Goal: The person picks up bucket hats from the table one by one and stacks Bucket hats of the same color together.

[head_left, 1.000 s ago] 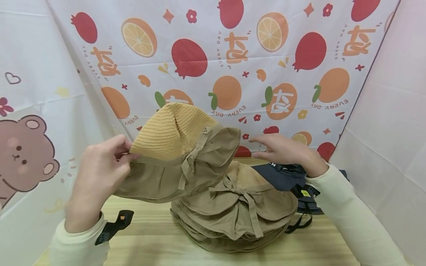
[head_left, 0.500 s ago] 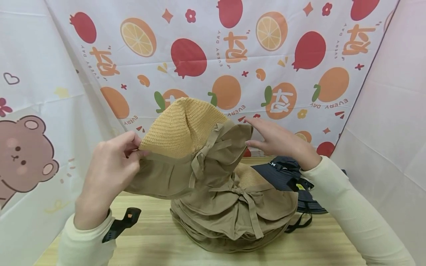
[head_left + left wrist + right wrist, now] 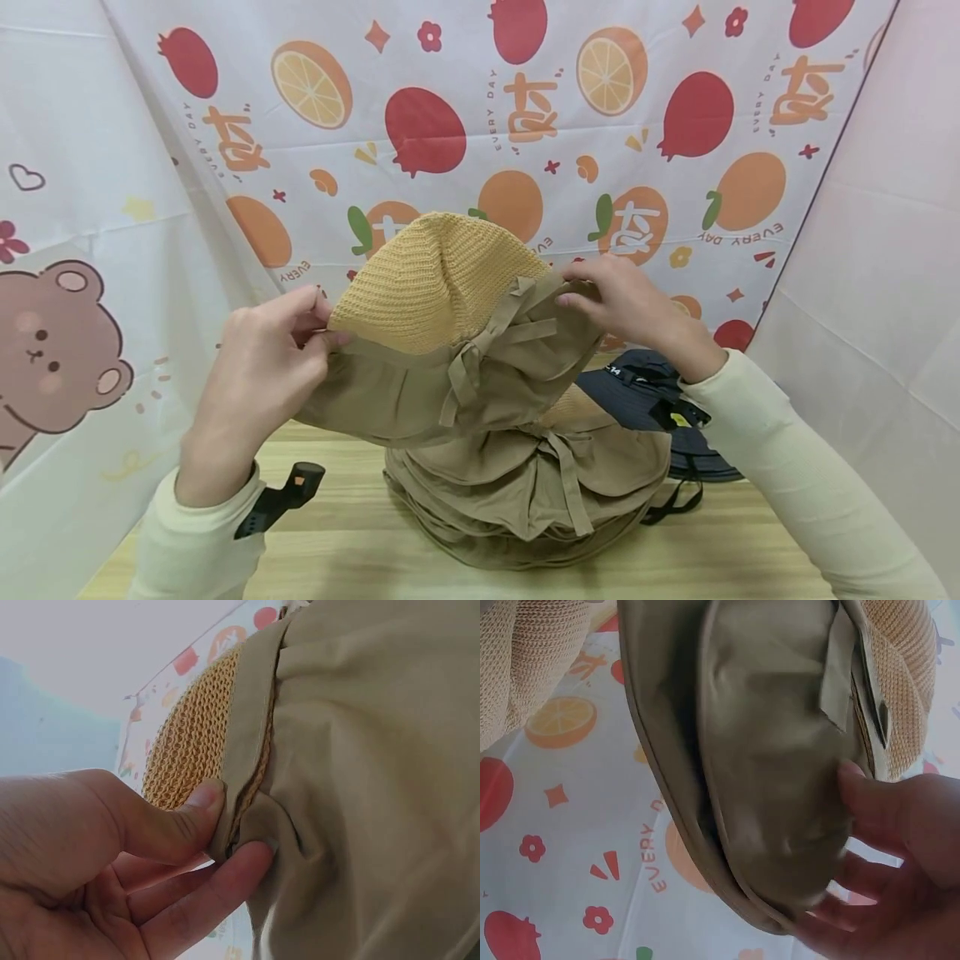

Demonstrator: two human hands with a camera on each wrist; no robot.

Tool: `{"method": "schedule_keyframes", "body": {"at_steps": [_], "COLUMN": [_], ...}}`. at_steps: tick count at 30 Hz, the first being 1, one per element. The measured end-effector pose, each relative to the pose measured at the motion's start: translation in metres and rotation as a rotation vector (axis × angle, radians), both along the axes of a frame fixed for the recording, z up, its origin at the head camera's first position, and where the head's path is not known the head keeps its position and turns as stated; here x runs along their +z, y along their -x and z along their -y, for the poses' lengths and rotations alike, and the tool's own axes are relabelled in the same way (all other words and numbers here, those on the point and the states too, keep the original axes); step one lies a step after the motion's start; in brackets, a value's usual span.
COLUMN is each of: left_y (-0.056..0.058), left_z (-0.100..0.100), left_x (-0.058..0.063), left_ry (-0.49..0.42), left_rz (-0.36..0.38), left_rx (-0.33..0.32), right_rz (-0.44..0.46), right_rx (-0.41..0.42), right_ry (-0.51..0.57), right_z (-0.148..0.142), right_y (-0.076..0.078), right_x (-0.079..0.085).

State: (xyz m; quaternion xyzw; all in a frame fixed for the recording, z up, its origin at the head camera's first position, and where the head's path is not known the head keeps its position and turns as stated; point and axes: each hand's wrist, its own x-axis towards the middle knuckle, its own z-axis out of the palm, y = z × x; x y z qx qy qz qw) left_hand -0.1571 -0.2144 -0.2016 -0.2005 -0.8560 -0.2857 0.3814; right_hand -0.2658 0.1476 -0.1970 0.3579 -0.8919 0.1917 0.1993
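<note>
A sun hat (image 3: 420, 292) with a yellow knitted crown, an olive-brown cloth brim and a tied bow hangs slightly tilted above similar stacked hats (image 3: 517, 500). My left hand (image 3: 262, 367) pinches its left side where crown meets brim; in the left wrist view the thumb (image 3: 202, 799) presses the cloth band against the fingers. On the other side, my right hand (image 3: 637, 304) holds the brim near the band. The right wrist view shows that thumb (image 3: 862, 787) on the cloth, with the other fingers partly hidden behind the brim edge.
Behind the stack at the right lie dark navy hats (image 3: 633, 383) with a black strap (image 3: 675, 504). The hats stand on a light wooden table (image 3: 322, 542). A fruit-print cloth (image 3: 480, 108) hangs at the back, with pale cloth walls on both sides.
The lifted sun hat and my left hand have moved right and slightly up. My right hand has come from beside the hat to take hold of its right side.
</note>
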Motion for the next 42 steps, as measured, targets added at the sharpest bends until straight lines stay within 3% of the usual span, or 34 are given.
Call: {"method": "schedule_keyframes", "body": {"at_steps": [4,10,13,20,23,28,33,38,42], "left_y": [0.003,0.012,0.018,0.033,0.04,0.048,0.051,0.054,0.058], "left_z": [-0.001,-0.002,-0.002,0.002,0.004,0.001,-0.006,-0.014,-0.019], "left_x": [0.0,-0.003,-0.007,-0.017,-0.021,-0.025,-0.023,-0.021,-0.02], "left_ry": [0.004,0.06,0.094,0.186,0.199,0.193,0.21,0.302,0.379], "left_rz": [0.036,0.115,0.142,0.254,0.252,0.222,0.243,0.257,0.318], "left_rx": [-0.022,-0.051,-0.062,-0.019,-0.031,-0.078,-0.113,-0.106,-0.087], "right_rz": [-0.088,-0.141,-0.159,-0.159,-0.162,-0.151,-0.156,-0.125,-0.07], "right_rx": [0.022,0.024,0.027,0.01,-0.011,-0.055,-0.112,-0.127,-0.098], "right_ry": [0.089,0.16,0.207,0.263,0.261,0.224,0.156,0.018,-0.108], "right_z": [-0.003,-0.01,-0.015,-0.025,-0.029,-0.037,-0.047,-0.057,-0.063], "right_y": [-0.001,-0.002,-0.004,-0.008,-0.009,-0.01,-0.011,-0.011,-0.009], "right_x": [0.0,-0.002,-0.005,-0.007,-0.007,-0.009,-0.012,-0.015,-0.018]}}
